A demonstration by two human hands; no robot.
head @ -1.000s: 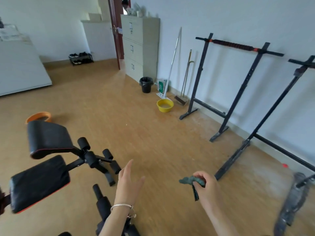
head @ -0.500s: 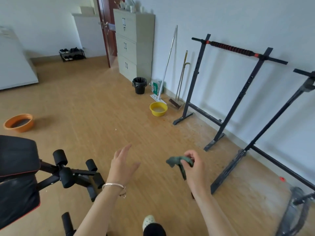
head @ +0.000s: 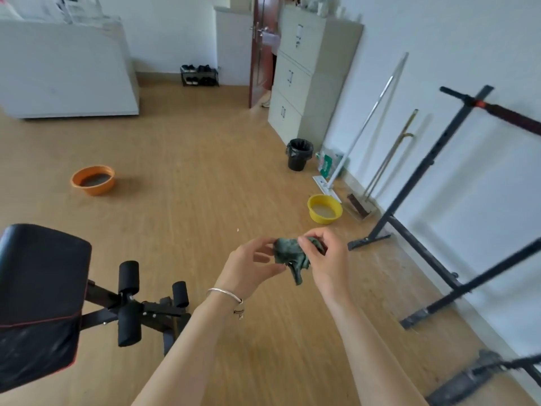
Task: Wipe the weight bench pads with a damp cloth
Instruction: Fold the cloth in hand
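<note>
A crumpled dark green cloth [head: 290, 254] hangs between both hands in front of me, over the wooden floor. My right hand [head: 326, 259] pinches its right side with curled fingers. My left hand [head: 250, 266] has come up against its left edge, thumb and fingers closing on it. The weight bench stands at the lower left: a black upper pad [head: 41, 268], a dusty lower pad [head: 35, 350] with red piping, and black foam leg rollers [head: 128, 306] on the frame.
An orange basin [head: 93, 180] and a yellow basin [head: 324, 208] sit on the floor. Black squat racks [head: 415, 183] line the right wall, with a mop, a broom and a black bin [head: 298, 154]. Beige cabinets and an open door stand at the back.
My left hand has moved right from open air to the cloth, and both hands now hold it. The view has swung left, bringing the bench pads back in.
</note>
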